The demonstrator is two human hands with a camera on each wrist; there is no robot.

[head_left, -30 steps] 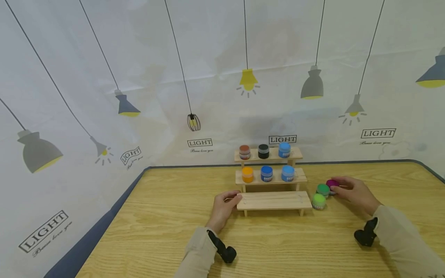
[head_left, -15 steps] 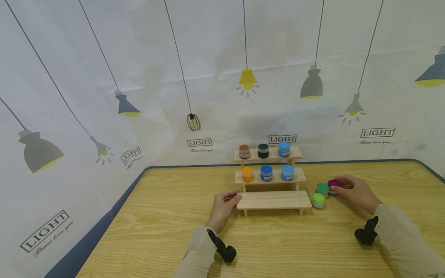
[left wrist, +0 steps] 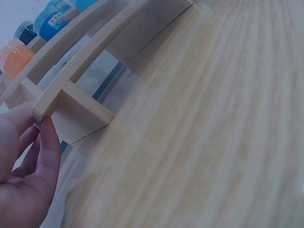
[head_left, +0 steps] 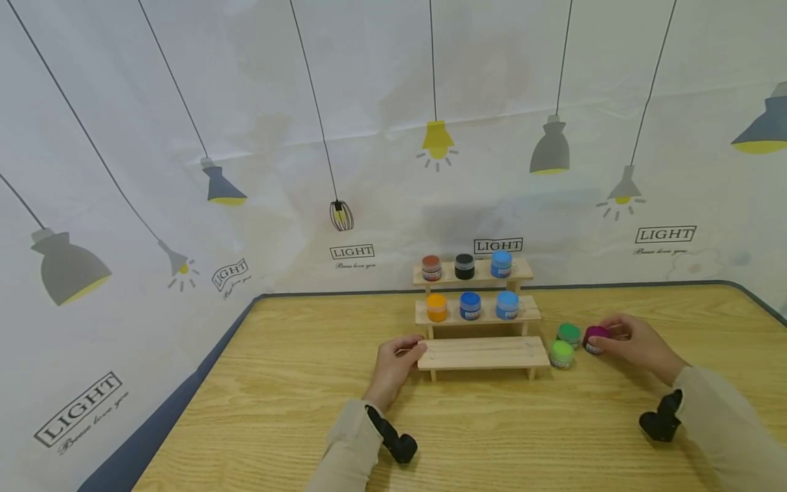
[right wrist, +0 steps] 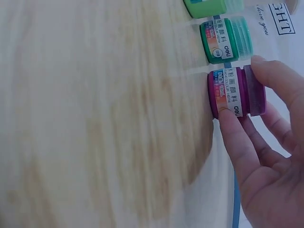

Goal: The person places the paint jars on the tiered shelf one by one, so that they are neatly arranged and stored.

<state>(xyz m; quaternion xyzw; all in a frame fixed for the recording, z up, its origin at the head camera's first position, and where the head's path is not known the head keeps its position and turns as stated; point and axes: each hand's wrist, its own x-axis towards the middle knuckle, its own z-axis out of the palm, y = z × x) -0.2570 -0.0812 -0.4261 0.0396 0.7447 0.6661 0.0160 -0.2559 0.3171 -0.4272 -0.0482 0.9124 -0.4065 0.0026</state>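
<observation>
Purple jar (right wrist: 227, 95) clears green jar (right wrist: 222, 40); right fingers (right wrist: 235, 137) pinch it, left fingers (left wrist: 49, 147) shelf's edge (left wrist: 58, 86).

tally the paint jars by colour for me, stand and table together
Light blue jars: 2
Dark blue jar: 1
Red-brown jar: 1
Black jar: 1
Orange jar: 1
Green jar: 1
Light green jar: 1
Purple jar: 1
Total: 9

Wooden rack (left wrist: 78, 62) partly outside left wrist view
</observation>
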